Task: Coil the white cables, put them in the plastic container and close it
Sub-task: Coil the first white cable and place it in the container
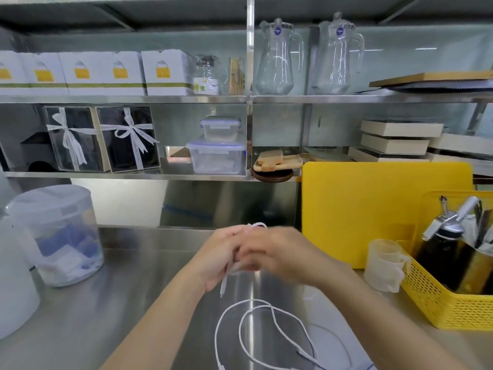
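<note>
Two hands meet over the steel counter [80, 316], a smooth, brushed sheet that mirrors the light. Largest against it is the yellow board [373, 209], a flat, round-cornered slab propped upright at the counter's back right; just in front of the board sits a yellow perforated basket [440, 303] of plastic mesh. At the counter's left stands a cloudy, rounded plastic tub [58, 236], lid on. The left hand [221, 257] and right hand [277, 255] press together mid-counter, both closed on a thin white cable [257, 225] — a small loop pokes above the knuckles and a plug end dangles below; the right hand is motion-blurred. A second cable [266, 329] lies loose on the counter nearer the person, in slack, crossing curves.
</note>
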Tool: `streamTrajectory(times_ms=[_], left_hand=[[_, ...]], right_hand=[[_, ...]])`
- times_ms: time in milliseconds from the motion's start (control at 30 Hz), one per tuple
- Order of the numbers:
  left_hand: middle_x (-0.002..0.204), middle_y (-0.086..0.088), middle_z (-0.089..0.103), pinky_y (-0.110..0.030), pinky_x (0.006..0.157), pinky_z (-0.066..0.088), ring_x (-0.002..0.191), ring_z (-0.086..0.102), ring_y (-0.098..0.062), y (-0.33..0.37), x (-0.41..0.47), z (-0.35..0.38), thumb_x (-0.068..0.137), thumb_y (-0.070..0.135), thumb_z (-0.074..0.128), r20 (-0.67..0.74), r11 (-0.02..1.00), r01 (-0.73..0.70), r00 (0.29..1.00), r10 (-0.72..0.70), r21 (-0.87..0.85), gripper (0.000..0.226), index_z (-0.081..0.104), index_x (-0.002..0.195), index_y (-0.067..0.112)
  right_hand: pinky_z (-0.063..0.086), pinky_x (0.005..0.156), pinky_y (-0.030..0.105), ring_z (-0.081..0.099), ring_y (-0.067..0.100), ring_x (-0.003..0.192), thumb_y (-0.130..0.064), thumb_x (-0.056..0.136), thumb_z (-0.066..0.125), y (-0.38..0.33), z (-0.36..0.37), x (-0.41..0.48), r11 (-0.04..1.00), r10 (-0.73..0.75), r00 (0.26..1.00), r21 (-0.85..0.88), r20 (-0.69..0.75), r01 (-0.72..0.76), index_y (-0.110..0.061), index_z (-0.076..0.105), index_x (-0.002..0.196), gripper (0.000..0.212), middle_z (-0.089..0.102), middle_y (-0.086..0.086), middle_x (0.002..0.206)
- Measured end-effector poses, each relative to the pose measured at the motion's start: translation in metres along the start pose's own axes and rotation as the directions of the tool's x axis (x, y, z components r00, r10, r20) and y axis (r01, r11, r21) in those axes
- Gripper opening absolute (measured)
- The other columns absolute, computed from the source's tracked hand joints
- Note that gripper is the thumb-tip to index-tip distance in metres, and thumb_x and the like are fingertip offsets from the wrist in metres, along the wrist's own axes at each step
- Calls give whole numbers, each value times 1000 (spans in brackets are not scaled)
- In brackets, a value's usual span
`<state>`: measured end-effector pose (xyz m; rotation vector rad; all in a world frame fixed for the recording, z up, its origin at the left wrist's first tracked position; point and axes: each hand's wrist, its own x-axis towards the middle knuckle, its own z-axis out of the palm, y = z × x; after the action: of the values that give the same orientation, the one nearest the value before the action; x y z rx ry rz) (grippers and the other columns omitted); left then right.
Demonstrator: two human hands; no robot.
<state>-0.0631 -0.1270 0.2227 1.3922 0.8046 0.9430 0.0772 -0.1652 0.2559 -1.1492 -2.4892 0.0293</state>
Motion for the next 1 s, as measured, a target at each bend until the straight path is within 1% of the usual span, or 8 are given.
streamTrajectory(times_ms=[133, 333, 433, 533, 700, 800, 867, 1000], left_hand=[[36, -3, 45, -27, 45, 32, 30, 38, -12, -3, -5, 3, 97, 19, 36, 15, 996, 42, 999, -41, -83, 40, 66, 73, 8], [36, 9, 27, -19, 37, 30, 32, 21, -5, 0, -17, -6, 89, 34, 45, 279, 944, 114, 960, -25, -309, 33, 52, 65, 13], [40, 8, 24, -31, 61, 58, 35, 21, -7, 2, -20, -9, 91, 32, 44, 404, 862, 142, 911, 78, -486, 32, 58, 70, 13], [46, 6, 28, -45, 79, 59, 39, 24, -8, 9, -19, -23, 96, 29, 39, 407, 710, 113, 876, 259, -695, 32, 59, 80, 9], [38, 7, 37, -33, 56, 61, 27, 33, -8, 27, -16, -34, 97, 29, 35, -95, 595, -187, 978, 183, -782, 38, 52, 67, 13], [41, 4, 42, -35, 55, 61, 29, 43, -7, 30, -15, -36, 99, 29, 34, -198, 521, -240, 971, 136, -819, 47, 54, 60, 11], [43, 1, 51, -34, 50, 60, 34, 55, -7, 31, -18, -37, 98, 29, 35, -233, 535, -256, 966, 112, -805, 54, 61, 55, 9], [68, -8, 74, -35, 51, 60, 63, 74, -18, 29, -18, -34, 98, 31, 35, -261, 709, -267, 958, 120, -653, 38, 57, 80, 6]], right_hand=[[50, 73, 43, 58, 20, 79, -18, 87, 57, 16, -10, 9, 985, 119, 957, 153, -266, -80, -11, 67, 83, 14, 65, 5, 84], [34, 49, 15, 40, 6, 51, -29, 73, 73, 53, -7, 4, 858, 426, 826, 455, -369, -239, -8, 63, 69, 24, 49, -5, 53], [32, 42, 11, 38, 6, 46, -18, 81, 66, 62, 6, -2, 748, 521, 777, 627, -354, -216, -8, 61, 76, 12, 46, 0, 54], [27, 33, 18, 33, 9, 36, -10, 91, 53, 70, 28, -18, 554, 637, 737, 799, -225, -234, -10, 55, 89, 3, 42, 2, 51], [39, 53, 27, 45, 9, 56, -18, 93, 49, 55, 56, -38, 797, 395, 827, 596, -400, -92, -34, 54, 93, 17, 55, 3, 63], [49, 67, 20, 59, 7, 79, -31, 91, 42, 58, 62, -40, 959, 166, 849, 284, -502, -20, -28, 58, 108, 23, 69, 5, 91], [47, 57, 28, 56, 14, 71, -28, 90, 40, 69, 64, -41, 983, 153, 853, 162, -499, -81, -30, 55, 115, 28, 67, 6, 82], [44, 55, 24, 57, 19, 66, -9, 87, 46, 69, 62, -40, 975, 125, 950, -140, -285, -170, -29, 52, 124, 43, 63, 4, 78]])
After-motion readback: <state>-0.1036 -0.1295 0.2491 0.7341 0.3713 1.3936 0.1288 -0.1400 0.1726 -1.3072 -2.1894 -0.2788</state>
